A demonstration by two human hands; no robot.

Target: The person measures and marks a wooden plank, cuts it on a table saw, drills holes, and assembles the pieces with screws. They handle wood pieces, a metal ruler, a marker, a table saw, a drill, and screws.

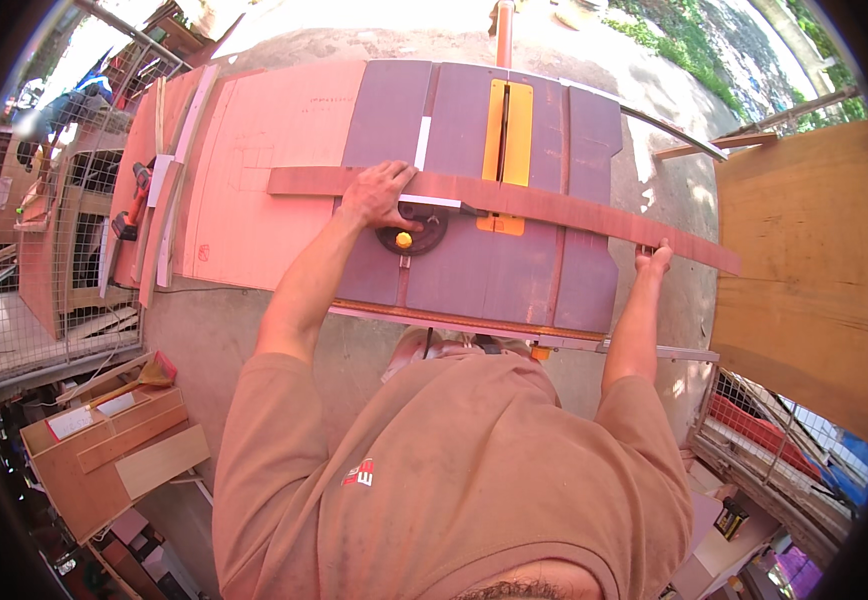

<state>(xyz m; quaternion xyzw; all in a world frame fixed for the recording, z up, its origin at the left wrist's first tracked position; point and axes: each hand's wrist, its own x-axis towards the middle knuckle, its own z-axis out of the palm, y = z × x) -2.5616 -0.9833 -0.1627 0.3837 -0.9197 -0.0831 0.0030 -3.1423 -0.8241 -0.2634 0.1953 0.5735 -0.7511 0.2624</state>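
A long reddish-brown wooden board [544, 208] lies crosswise over the table saw [474, 270], passing across the yellow throat plate [520, 130] with its dark blade slot. My left hand [382, 196] grips the board left of the slot, fingers over its top, thumb down by the black miter gauge [424, 238] with a yellow knob. The gauge's bar sits along the near edge of the board. Toward the board's right end, which juts past the saw table, my right hand [654, 257] closes around its near edge from below.
A pale plywood panel [254, 170] extends the saw table leftward, bearing wood strips [169, 200] and a cordless drill [134, 205]. To the right leans a large plywood sheet [804, 270]. A wooden box with a brush [154, 375] stands at lower left, near a wire mesh fence [104, 270].
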